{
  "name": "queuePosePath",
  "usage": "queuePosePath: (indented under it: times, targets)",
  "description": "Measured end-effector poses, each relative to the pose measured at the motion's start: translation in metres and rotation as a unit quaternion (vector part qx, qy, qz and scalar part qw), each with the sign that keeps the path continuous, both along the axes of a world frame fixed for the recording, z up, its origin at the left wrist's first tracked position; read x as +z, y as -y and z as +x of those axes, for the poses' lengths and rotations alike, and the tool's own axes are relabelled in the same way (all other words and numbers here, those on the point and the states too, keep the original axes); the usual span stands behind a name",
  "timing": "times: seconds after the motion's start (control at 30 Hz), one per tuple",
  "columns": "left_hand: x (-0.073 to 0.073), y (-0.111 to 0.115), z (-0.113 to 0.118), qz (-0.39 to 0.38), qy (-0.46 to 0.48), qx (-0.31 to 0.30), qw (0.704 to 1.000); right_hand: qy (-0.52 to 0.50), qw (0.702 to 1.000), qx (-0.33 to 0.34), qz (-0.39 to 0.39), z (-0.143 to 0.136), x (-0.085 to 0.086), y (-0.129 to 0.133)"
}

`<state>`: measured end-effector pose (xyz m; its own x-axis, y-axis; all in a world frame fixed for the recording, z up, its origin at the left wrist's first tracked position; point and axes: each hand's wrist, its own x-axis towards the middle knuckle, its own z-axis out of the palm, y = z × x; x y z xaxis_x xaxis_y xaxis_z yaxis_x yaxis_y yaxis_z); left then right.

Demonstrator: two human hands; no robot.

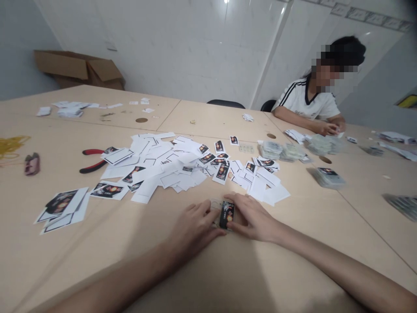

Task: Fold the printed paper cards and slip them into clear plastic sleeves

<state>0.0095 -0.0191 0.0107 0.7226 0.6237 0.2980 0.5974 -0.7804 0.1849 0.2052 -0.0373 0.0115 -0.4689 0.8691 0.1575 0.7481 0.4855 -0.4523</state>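
Observation:
Close to me on the table, a small clear plastic case with a dark printed card (227, 214) lies between my hands. My left hand (198, 221) grips its left side, with fingers on top and the thumb along the near edge. From the right, my right hand (256, 217) curls round the case, fingers at the far edge and thumb on the near part of the card. The fingers cover both ends of the case. Just beyond spreads a loose heap of white and dark printed cards (156, 167).
Red-handled pliers (93, 161) lie left of the heap. Several cards (63, 208) rest at the near left, by a pink object (31, 164) and yellow bands (11, 147). Stacked clear cases (327, 177) stand on the right. A co-worker (309, 100) sits across the table (137, 269).

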Motion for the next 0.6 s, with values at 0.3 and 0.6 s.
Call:
queuePosePath:
  times: [0.3,0.6]
  targets:
    - [0.011,-0.012,-0.011,-0.062,0.019,-0.089,0.994,-0.039,0.998,0.006,-0.058,0.007,0.005,-0.004]
    - [0.009,-0.017,-0.012,-0.040,0.006,-0.091,0.995,-0.077,0.996,-0.036,0.005,0.001,-0.011,-0.007]
